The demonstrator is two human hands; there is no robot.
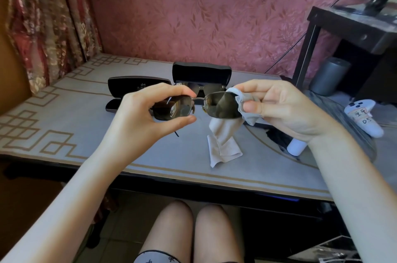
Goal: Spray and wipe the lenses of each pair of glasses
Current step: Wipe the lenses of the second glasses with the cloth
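Note:
I hold a pair of dark-lensed glasses point(217, 105) with a thin metal frame above the table point(64, 121). My left hand point(150, 110) pinches the left lens rim between thumb and fingers. My right hand point(277, 104) pinches a grey cleaning cloth point(225, 140) round the outer edge of the right lens, and the rest of the cloth hangs down towards the table. A white spray bottle point(297, 146) lies on the table, partly hidden under my right wrist. Behind the glasses, a second dark pair point(202, 87) rests in an open black case point(202, 71).
Another black glasses case point(137, 86) lies open at the back left. A white game controller point(365, 115) and a grey cylinder point(330, 76) are at the right, beside a dark side table point(352, 24). Curtains hang at the left. My knees show below the table's front edge.

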